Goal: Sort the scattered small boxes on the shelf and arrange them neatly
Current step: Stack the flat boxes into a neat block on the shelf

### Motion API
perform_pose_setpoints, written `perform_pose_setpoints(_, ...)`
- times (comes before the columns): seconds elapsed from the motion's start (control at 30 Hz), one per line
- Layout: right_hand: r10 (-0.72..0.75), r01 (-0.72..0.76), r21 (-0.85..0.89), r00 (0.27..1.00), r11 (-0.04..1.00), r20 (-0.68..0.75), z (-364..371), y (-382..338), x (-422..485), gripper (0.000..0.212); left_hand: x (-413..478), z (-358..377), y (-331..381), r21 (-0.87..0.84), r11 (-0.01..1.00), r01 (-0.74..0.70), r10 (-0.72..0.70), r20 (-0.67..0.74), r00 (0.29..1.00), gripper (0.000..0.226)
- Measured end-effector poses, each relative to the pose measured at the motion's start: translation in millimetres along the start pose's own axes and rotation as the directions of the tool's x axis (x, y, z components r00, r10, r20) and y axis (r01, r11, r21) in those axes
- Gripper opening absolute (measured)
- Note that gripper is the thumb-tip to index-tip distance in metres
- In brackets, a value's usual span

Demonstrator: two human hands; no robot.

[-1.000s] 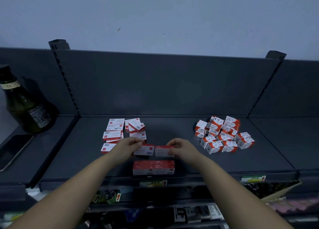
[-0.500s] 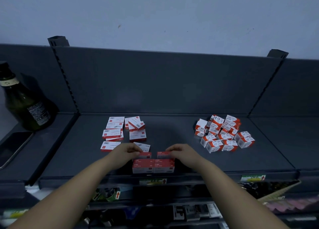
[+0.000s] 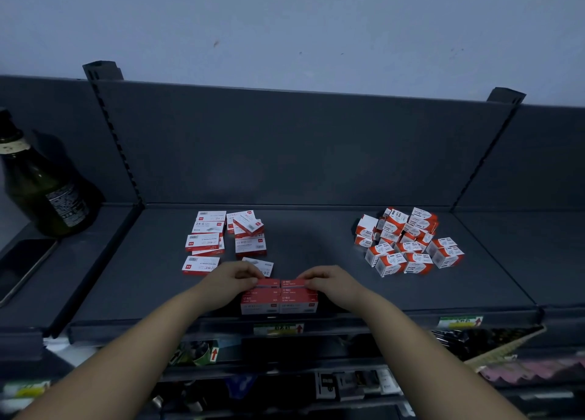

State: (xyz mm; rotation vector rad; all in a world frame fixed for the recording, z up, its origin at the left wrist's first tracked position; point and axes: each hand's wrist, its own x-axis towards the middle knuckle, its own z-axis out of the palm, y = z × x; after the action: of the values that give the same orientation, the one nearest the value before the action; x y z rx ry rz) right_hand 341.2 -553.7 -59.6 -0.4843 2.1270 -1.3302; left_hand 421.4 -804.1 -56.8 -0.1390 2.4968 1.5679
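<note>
Hands (image 3: pixel 232 282) on red boxes (image 3: pixel 278 296) (stacked)

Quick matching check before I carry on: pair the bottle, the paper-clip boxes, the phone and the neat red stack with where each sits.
1. green bottle
2. paper-clip boxes
3. phone
4. neat red stack

A. shelf front, between left hand and right hand
B. heaped right on the shelf
C. flat, far left
D. upright, back left

Pairs: 1-D, 2-B, 3-C, 4-A

Both hands (image 3: pixel 232 282) have lowered their two red boxes (image 3: pixel 280 283) onto the front stack (image 3: pixel 278 302).
</note>
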Motion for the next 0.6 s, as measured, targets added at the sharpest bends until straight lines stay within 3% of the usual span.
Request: perform_pose_setpoints(0.6,-0.003,0.003,-0.004,1.0,1.0,0.017,-1.0,4.5,2.5,0.024,-1.2,-0.5,1.2,-0.005,1.0,0.001,-0.001,0.015,1.0,0.013)
